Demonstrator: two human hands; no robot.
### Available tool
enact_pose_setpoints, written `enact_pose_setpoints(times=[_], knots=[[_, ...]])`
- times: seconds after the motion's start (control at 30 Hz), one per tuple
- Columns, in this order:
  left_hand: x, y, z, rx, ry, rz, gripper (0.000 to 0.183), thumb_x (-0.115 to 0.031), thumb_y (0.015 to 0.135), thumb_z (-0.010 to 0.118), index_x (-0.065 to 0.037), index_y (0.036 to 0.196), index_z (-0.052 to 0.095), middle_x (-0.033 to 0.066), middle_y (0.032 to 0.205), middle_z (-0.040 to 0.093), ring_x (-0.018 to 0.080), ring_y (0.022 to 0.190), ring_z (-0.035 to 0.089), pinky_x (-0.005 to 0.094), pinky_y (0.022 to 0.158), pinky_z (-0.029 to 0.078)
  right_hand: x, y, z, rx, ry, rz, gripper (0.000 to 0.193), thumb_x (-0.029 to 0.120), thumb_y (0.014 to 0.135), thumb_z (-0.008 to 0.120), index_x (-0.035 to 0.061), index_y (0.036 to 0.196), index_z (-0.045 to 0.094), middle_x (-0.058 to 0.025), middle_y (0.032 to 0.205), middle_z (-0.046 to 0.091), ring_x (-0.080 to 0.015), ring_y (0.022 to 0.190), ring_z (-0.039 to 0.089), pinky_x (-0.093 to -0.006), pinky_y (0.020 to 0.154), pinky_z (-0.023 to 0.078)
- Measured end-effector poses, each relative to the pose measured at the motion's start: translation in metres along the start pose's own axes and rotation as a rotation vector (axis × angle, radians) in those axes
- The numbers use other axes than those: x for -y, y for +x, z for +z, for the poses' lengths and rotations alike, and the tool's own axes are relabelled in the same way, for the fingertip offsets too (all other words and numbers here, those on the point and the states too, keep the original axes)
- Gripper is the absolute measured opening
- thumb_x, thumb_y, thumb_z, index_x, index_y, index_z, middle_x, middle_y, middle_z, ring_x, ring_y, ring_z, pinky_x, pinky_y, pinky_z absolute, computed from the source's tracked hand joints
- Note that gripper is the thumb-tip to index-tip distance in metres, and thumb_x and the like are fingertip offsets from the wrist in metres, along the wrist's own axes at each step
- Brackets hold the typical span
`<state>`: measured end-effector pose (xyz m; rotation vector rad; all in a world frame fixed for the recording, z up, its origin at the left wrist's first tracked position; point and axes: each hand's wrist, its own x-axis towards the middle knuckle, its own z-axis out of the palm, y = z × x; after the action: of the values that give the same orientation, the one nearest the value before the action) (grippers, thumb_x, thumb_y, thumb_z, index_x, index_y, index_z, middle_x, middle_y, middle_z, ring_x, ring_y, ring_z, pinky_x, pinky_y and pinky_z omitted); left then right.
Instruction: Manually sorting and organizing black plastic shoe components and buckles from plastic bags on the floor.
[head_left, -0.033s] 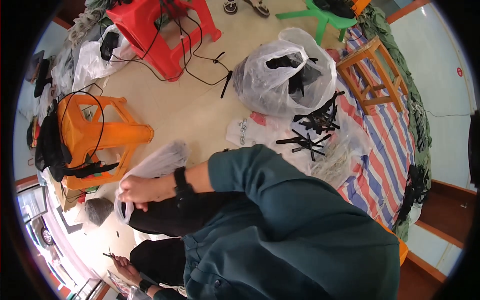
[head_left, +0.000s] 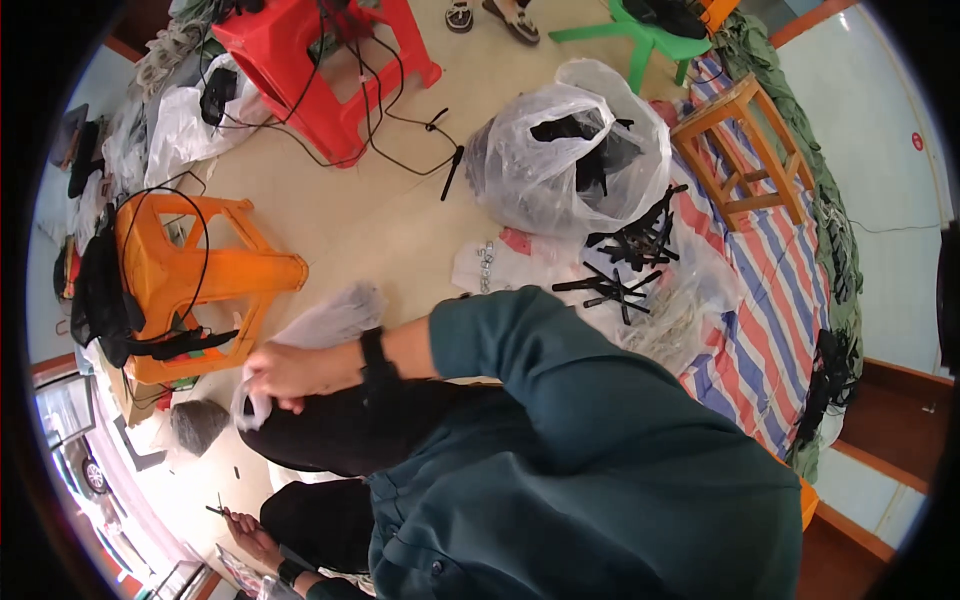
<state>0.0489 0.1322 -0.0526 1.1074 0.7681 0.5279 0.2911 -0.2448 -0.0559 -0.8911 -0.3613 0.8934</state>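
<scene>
My right hand (head_left: 278,374), with a black band at its wrist, is closed on a translucent plastic bag (head_left: 340,312). The bag's bunched edge hangs below my fingers over my black-trousered knee, and its body lies beyond the hand. Lower down, my left hand (head_left: 250,533) pinches a small thin dark piece (head_left: 215,511) between its fingertips. A slim spike seems to stand up from that piece, but it is too small to name. What the bag under my right hand contains is hidden.
A red stool (head_left: 290,80) draped with cables and an orange stool (head_left: 165,265) stand on the floor. A large clear bag (head_left: 510,170) of black items sits near black strips (head_left: 610,288) on plastic. A wooden stool (head_left: 720,130) rests on striped sheeting (head_left: 770,330). Another person's shoes (head_left: 515,22) show at the top.
My right hand has shifted slightly to the right with the plastic bag, whose edge has drawn up a little. The other person's feet have moved slightly. My left hand stays put.
</scene>
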Motion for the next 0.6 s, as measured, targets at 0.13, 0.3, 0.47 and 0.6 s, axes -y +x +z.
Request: enact_pose_setpoints(times=[0.13, 0.3, 0.47, 0.6], knots=[[0.004, 0.015, 0.000, 0.029, 0.018, -0.023, 0.022, -0.016, 0.090, 0.048, 0.000, 0.105, 0.048, -0.0001, 0.066, 0.044, 0.0050, 0.046, 0.029, 0.0177, 0.042, 0.027, -0.006, -0.038, -0.082, -0.229, -0.514, -0.276, 0.021, 0.015, 0.081, 0.053, -0.0010, 0.094, 0.053, -0.0080, 0.072, 0.059, -0.0106, 0.048, 0.054, -0.0239, 0.042, 0.044], [0.010, 0.012, 0.008, 0.057, 0.019, -0.006, 0.023, -0.016, 0.090, 0.049, 0.000, 0.106, 0.049, 0.0000, 0.067, 0.046, 0.0046, 0.048, 0.031, 0.0171, 0.043, 0.027, -0.027, -0.159, -0.166, -0.498, -0.303, 0.203, 0.018, 0.021, 0.082, 0.055, 0.0058, 0.090, 0.057, -0.0016, 0.073, 0.059, -0.0071, 0.049, 0.049, -0.0211, 0.042, 0.039], [0.001, 0.004, 0.001, 0.052, 0.020, 0.044, 0.023, -0.016, 0.091, 0.047, 0.001, 0.104, 0.050, 0.0011, 0.069, 0.048, 0.0056, 0.047, 0.031, 0.0180, 0.042, 0.028, -0.125, -0.324, -0.266, -1.131, -0.418, 0.368, 0.011, 0.013, 0.077, 0.053, 0.0041, 0.084, 0.056, -0.0051, 0.069, 0.059, -0.0116, 0.048, 0.053, -0.0232, 0.038, 0.040], [0.006, -0.001, 0.003, 0.006, 0.040, 0.090, 0.021, -0.018, 0.090, 0.049, 0.000, 0.102, 0.051, -0.0001, 0.069, 0.049, 0.0052, 0.048, 0.032, 0.0179, 0.042, 0.029, -0.212, -0.446, -0.326, -1.330, -1.209, 0.539, 0.019, 0.015, 0.073, 0.055, -0.0016, 0.082, 0.054, -0.0197, 0.077, 0.061, -0.0314, 0.070, 0.060, -0.0422, 0.056, 0.047]])
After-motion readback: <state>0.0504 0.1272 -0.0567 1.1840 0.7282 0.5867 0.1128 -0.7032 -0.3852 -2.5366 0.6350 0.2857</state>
